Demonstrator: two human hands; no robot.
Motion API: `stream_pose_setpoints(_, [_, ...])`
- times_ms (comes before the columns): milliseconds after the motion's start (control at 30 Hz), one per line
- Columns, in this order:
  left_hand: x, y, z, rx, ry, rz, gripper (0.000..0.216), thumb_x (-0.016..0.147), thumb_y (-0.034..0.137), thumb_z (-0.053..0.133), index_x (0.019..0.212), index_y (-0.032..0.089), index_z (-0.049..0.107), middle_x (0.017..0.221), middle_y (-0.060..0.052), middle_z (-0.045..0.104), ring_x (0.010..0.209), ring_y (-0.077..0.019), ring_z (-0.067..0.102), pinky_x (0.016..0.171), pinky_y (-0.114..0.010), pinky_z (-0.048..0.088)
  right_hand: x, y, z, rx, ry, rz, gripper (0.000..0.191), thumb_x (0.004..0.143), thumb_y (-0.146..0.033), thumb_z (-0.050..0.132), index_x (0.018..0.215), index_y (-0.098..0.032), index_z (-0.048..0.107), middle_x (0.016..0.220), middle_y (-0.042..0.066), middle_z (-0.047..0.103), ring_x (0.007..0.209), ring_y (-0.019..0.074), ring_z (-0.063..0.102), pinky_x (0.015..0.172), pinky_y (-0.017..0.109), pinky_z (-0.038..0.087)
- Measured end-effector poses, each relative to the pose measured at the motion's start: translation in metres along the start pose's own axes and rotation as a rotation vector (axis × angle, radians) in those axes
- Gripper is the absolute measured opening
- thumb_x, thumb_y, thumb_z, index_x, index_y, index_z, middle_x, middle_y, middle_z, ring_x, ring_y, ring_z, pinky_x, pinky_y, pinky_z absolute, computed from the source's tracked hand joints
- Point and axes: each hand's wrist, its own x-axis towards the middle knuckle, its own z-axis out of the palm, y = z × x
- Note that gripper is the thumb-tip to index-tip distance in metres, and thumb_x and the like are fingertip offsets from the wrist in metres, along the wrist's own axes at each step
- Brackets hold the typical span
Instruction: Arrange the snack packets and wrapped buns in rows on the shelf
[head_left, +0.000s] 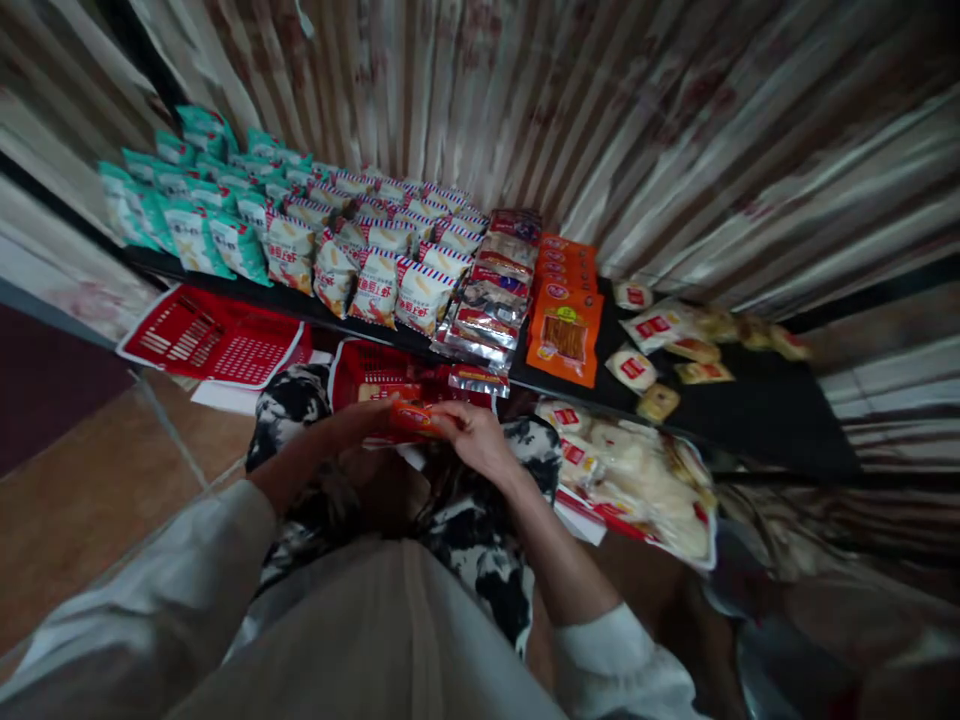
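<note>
Far left on the dark shelf [750, 415] stand rows of teal snack bags [187, 215], then white bags with red and blue edging [375, 265], silvery packets [487, 300] and a stack of orange packets [566, 320]. Below the shelf's left end a red basket [214, 340] leans, tilted. In the near middle, over patterned trousers, the left hand [367, 412] and the right hand [476, 435] are both closed on the ends of one small orange packet [412, 418], held just in front of a second red basket [375, 370]. Right of the hands lies a large clear bag of pale round cakes [645, 480]. Farther right, small red-labelled packs [652, 325] lie scattered on the shelf.
</note>
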Motion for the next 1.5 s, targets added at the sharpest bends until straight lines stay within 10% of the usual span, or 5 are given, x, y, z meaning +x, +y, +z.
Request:
stream_pose_setpoints(133, [-0.026,0.017,-0.001,0.058,-0.181,-0.006,0.051,0.076,0.058,0.061,0.103,0.015,0.069,0.102,-0.012,0.071,0.101,-0.028,0.063,0.092,-0.037,0.046,-0.005,-0.005,-0.013,0.21,0.104,0.011,0.022,0.082,-0.033,0.056,0.093,-0.024,0.073,0.092,0.0,0.074,0.084,0.0194,0.067,0.079,0.031,0.05])
stream_pose_setpoints(533, [-0.021,0.05,0.044,0.359,-0.061,0.146,0.032,0.069,0.045,0.069,0.081,0.016,0.071,0.076,-0.003,0.07,0.073,-0.0204,0.064,0.066,-0.028,0.047,-0.017,-0.022,-0.073,0.919,0.468,0.23,0.034,0.054,-0.04,0.082,0.08,-0.019,0.072,0.069,-0.001,0.071,0.058,0.0125,0.061,0.06,0.025,0.051])
stream_pose_setpoints(767, [-0.009,0.055,0.095,0.016,-0.054,0.125,0.041,0.065,0.044,0.076,0.094,0.016,0.069,0.091,-0.005,0.071,0.079,-0.0193,0.064,0.074,-0.03,0.049,-0.041,0.0,-0.093,1.134,0.61,0.235,0.045,0.075,-0.057,0.063,0.105,-0.023,0.064,0.118,0.004,0.066,0.106,0.0225,0.063,0.086,0.036,0.053])
stream_pose_setpoints(1233, [0.049,0.068,0.189,-0.097,0.17,0.192,0.018,0.074,0.031,0.067,0.084,0.016,0.066,0.076,-0.001,0.068,0.064,-0.0125,0.06,0.065,-0.026,0.049,-0.089,0.033,-0.082,1.265,0.711,0.327,0.058,0.06,-0.032,0.082,0.113,-0.028,0.059,0.086,-0.002,0.073,0.074,0.0163,0.067,0.074,0.031,0.054])
stream_pose_setpoints(1500, [0.082,0.065,0.218,0.13,0.282,0.167,0.017,0.073,0.01,0.055,0.088,0.017,0.06,0.081,-0.002,0.067,0.071,-0.0145,0.062,0.065,-0.024,0.047,-0.078,0.067,-0.098,1.148,0.838,0.262,0.07,0.064,-0.031,0.077,0.129,-0.03,0.05,0.108,0.0,0.07,0.094,0.0199,0.067,0.083,0.036,0.055])
